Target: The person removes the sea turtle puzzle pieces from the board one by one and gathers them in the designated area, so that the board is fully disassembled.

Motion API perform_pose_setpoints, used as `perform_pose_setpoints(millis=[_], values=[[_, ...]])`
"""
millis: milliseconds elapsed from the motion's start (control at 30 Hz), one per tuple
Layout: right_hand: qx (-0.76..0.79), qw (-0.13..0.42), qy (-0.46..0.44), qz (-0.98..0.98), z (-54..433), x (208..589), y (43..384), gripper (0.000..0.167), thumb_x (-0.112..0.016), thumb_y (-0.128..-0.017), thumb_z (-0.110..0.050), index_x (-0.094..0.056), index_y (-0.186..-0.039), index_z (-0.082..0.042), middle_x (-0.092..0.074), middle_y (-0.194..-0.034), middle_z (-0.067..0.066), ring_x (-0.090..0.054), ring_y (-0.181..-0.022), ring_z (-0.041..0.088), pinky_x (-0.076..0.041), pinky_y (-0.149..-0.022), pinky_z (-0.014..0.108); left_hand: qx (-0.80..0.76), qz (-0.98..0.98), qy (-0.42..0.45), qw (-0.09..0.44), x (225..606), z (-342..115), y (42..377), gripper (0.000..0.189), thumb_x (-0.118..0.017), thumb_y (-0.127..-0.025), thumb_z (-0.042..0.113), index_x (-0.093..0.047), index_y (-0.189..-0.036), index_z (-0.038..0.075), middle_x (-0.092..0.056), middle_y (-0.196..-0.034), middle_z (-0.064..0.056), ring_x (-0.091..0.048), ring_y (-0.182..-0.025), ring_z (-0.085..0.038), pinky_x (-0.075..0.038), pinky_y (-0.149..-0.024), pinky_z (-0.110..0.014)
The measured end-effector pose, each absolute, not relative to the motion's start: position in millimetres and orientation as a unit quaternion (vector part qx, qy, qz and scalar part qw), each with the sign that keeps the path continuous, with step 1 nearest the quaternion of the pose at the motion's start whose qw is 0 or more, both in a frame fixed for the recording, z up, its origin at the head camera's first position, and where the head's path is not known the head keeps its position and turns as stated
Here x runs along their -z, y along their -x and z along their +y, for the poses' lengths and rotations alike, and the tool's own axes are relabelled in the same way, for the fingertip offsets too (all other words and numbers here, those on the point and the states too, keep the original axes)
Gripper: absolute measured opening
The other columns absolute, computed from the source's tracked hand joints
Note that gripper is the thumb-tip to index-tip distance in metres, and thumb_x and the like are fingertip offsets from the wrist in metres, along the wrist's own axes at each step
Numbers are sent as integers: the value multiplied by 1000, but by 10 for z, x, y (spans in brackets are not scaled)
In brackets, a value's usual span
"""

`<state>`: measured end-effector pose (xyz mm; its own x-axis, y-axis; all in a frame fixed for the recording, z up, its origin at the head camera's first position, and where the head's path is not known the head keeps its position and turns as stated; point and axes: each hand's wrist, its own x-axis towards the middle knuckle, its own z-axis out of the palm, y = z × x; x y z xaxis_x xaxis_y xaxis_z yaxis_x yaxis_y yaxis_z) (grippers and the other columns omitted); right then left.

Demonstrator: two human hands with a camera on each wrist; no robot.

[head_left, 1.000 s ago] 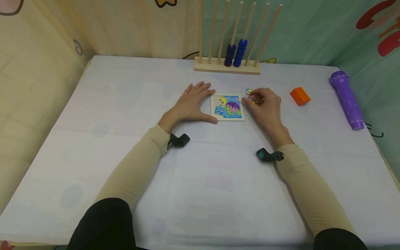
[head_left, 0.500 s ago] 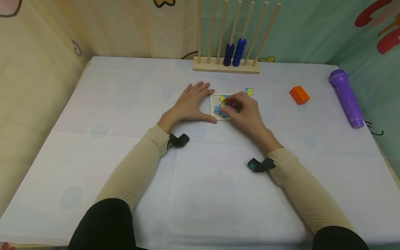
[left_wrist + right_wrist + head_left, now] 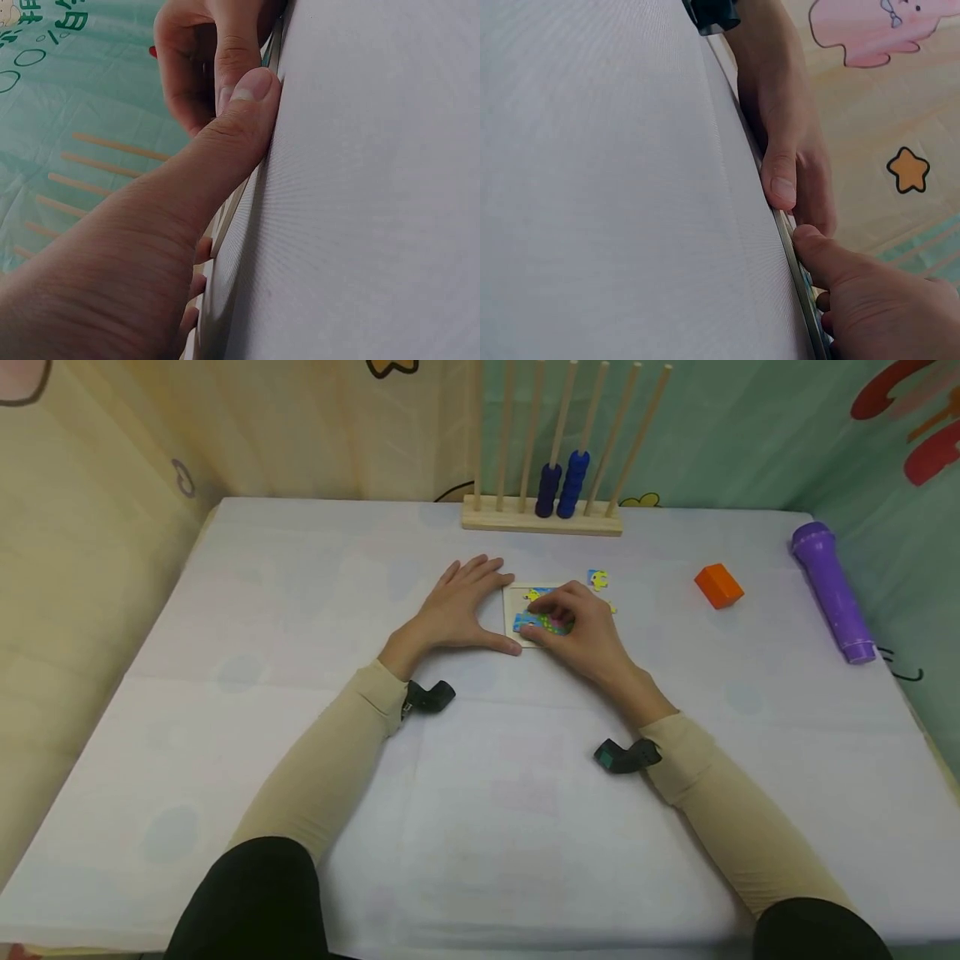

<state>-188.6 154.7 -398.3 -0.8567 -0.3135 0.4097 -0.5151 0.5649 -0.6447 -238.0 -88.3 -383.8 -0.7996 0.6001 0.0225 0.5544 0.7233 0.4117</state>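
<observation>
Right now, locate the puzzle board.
In the head view, the puzzle board lies slightly above and right of centre, between the left hand and the right hand, which covers part of it; the wooden peg rack stands beyond.

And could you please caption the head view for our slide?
Left hand at the edge of a picture puzzle, right hand over it; bead rack behind, orange block farther right.

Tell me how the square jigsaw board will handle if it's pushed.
The jigsaw board is probably stiff, its edge running straight in the right wrist view. Lying flat, it should slide rather than tip. Its puzzle pieces may shift, with bare board beside them.
</observation>
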Motion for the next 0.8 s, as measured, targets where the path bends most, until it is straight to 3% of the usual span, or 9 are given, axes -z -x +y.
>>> perform_pose_setpoints(millis=[333,567,800], values=[[-394,116,-238,-880,1547,3982,1876,35,-91,-85,-21,-78,-113,-4,-67,-102,11,-61,-88,22,-49,-79,30,-205,926,-311,59,3861,-882,2379,115,-81,-73,78,-40,-163,20,-22,-176,-4,-7,-165,-25,2,-134,-50],[-393,131,-230,-881,1560,3954,1876,31,-94,-81,-21,-79,-102,-5,-68,-97,10,-63,-83,21,-48,-75,26,-204,928,-307,59,3863,-871,2386,114,-80,-73,79,-39,-163,21,-22,-176,-3,-6,-166,-24,3,-134,-49],[-400,125,-234,-878,1574,3962,1884,31,-94,-82,-20,-78,-103,-5,-67,-97,10,-61,-83,20,-46,-75,25,-202,928,-307,57,3864,-871,2386,115,-80,-73,79,-39,-163,21,-22,-176,-3,-6,-166,-24,3,-134,-49]])
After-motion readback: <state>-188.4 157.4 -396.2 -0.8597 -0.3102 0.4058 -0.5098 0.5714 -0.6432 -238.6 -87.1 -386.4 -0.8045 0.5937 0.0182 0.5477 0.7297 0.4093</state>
